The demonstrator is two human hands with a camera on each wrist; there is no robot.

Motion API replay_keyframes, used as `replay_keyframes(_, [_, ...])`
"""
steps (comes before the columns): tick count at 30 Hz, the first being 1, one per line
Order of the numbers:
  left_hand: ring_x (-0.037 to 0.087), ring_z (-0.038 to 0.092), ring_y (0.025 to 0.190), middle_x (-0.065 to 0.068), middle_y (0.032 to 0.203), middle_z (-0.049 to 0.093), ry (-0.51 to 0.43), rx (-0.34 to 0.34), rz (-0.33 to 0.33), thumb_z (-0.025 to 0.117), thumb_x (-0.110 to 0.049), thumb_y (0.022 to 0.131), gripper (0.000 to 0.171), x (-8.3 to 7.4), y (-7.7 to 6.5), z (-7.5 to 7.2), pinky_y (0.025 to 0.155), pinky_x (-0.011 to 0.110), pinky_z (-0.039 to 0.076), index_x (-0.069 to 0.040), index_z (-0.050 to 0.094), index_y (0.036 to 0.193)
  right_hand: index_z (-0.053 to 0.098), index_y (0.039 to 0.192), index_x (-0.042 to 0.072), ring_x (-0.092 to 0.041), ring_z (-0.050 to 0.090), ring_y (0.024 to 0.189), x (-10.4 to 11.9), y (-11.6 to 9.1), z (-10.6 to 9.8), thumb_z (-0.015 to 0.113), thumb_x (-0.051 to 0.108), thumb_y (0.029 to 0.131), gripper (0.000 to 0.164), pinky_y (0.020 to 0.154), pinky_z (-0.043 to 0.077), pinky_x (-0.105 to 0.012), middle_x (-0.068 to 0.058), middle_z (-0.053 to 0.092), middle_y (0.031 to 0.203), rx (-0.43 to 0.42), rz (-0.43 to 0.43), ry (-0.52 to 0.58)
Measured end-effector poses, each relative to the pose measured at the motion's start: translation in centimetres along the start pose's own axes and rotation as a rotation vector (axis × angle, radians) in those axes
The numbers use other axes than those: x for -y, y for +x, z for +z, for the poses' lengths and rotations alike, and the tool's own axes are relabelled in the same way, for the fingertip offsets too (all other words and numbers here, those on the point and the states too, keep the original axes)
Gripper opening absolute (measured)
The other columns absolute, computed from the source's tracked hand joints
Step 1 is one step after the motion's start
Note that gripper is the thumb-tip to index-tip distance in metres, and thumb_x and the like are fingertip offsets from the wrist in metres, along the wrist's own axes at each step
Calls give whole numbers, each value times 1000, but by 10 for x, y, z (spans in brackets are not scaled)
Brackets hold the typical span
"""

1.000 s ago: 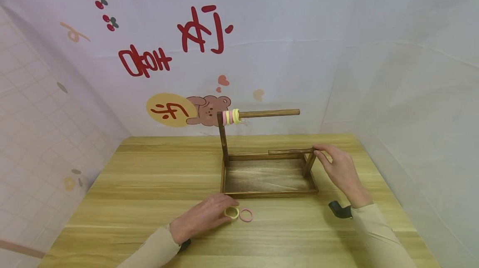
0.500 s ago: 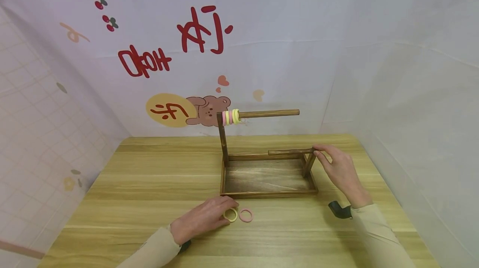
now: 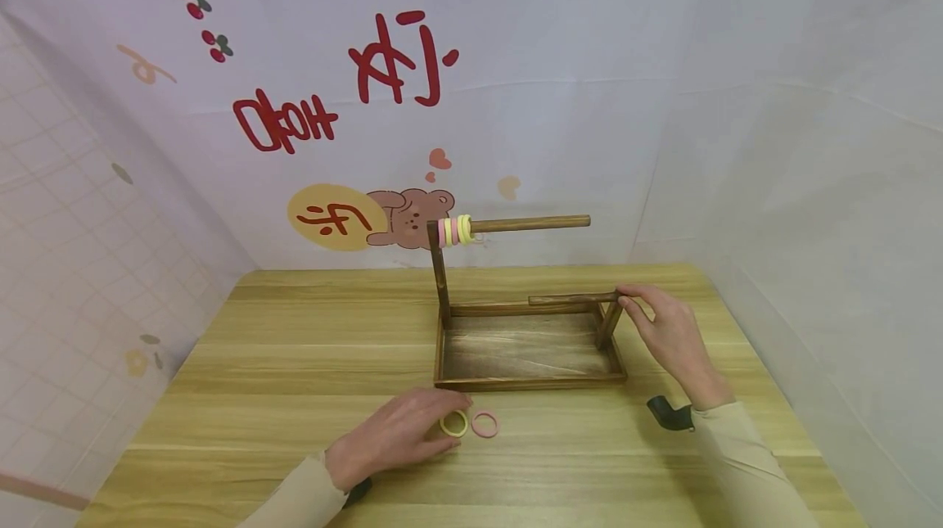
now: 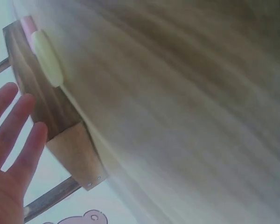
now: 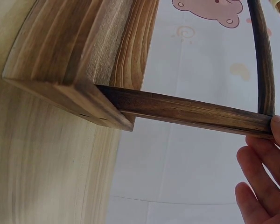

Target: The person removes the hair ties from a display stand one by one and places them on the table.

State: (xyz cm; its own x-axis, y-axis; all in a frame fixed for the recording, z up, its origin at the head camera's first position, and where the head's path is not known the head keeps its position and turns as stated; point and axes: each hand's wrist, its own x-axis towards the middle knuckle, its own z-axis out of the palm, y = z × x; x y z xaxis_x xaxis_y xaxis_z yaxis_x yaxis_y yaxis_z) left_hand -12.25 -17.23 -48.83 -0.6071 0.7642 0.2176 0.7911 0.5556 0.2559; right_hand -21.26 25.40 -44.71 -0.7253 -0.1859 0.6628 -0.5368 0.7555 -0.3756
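Observation:
My left hand (image 3: 398,434) reaches over the table with thumb and fingers spread on either side of a yellow ring (image 4: 47,58). In the left wrist view its visible fingers are straight and apart from that ring. A pink ring (image 3: 485,436) lies flat just right of the yellow one. Behind them stands a dark wooden rack with a tray base (image 3: 530,385). My right hand (image 3: 666,340) pinches the top of its short post (image 5: 191,112), where the lower rod (image 3: 570,299) joins. Several pink and yellow rings (image 3: 463,229) hang on the upper rod, against the tall post.
The upper rod (image 3: 538,223) juts right from the tall post (image 3: 440,282) above the tray. A printed cloth (image 3: 560,119) hangs around the wooden table (image 3: 309,348). Black straps with dark mounts (image 3: 669,413) sit at the wrists.
My left hand has lowered the yellow ring to the table, and its thumb and fingers have spread away from it. The right hand and the rack have stayed put.

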Motion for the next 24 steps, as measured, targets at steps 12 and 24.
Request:
replay_keyframes(12, [18,66,117,1,128,70,35,-265,93,85,-18,88,43,6,2,-18,98,39,55,-8,70,127,75,112,-1,-41,73,97,0,0,0,77,-4,89,23,80,56,-56,-17,77,106,-13,-16,2])
replay_keyframes(24, [22,70,107,6,121,72,85,-490,187,60,-36,107,38,21,12,-37,92,39,57,-4,70,124,75,113,-1,-41,73,96,1,0,0,78,-4,88,25,80,56,-55,-18,77,106,-20,-24,5])
